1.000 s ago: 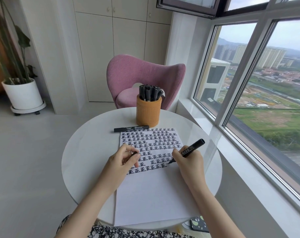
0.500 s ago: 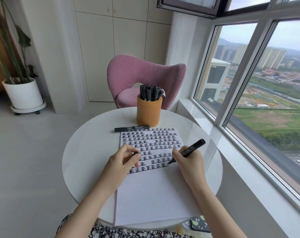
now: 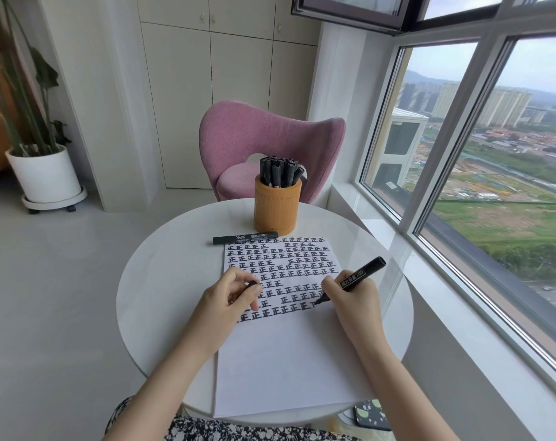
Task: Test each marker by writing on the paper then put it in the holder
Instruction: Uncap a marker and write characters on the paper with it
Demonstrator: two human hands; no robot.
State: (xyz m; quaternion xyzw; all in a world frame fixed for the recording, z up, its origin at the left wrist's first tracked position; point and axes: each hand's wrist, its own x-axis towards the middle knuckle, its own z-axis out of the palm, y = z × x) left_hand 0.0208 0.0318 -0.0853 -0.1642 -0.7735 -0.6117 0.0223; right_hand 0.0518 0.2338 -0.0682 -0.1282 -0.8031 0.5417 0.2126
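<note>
Almost nothing has moved since the earlier frames: the right hand (image 3: 354, 300) has barely shifted and the nib sits at the same spot, at the right end of the lowest written row. The left hand (image 3: 228, 297) is unchanged.

Right hand: fingers curled round the marker (image 3: 362, 275) low on the barrel in a pen grip. The nib touches the paper (image 3: 289, 361) and the tail end tilts up and away to the right.

Left hand: fingers curled, resting on the paper's left part. It pinches a small dark piece, likely the cap (image 3: 252, 284), mostly hidden.

The holder (image 3: 278, 206) stands beyond both hands, well apart from them, full of black markers (image 3: 279, 171) standing upright. A loose marker (image 3: 245, 238) lies flat beyond the left hand, along the paper's far edge and just in front of the holder. The table (image 3: 162, 281) is round and white.

Handling, as a judgement:
- The marker is light, rigid plastic with a smooth barrel, so it suits a low grip for writing and a mid-barrel grip for carrying.
- The wet nib could smear, so cap it before dropping it in.
- The holder is crowded, so the marker needs a gap to go in.
- The paper is thin and slides, which is why the left hand needs to pin it.

Writing:
- The barrel reads "700" after a few Chinese characters too small to be sure of.
- The paper is filled with rows of 正.
- The loose marker has white print that is not legible.
</note>
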